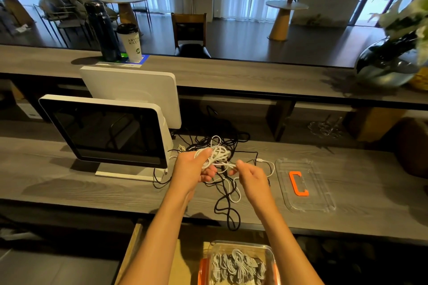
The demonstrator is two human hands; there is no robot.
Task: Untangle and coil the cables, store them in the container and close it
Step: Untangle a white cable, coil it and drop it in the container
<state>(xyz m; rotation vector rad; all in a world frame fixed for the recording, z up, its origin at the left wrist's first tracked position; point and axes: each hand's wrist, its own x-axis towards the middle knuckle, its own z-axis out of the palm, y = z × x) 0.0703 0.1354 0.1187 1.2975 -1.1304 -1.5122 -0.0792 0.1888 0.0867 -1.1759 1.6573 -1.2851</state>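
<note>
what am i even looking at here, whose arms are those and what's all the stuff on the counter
There is no machine here. The single picture comes from a camera worn on a person's head, looking forward and down, so the two bare arms are that person's own. The left hand grips a bundle of white cable, and the right hand pinches a strand leading out of it. Beneath them on the grey counter lies a tangle of black cables. To the right rests a clear lid with an orange handle. To the left stands a touchscreen terminal. At the bottom edge, below the counter, an open clear container already holds coiled white cables.
</note>
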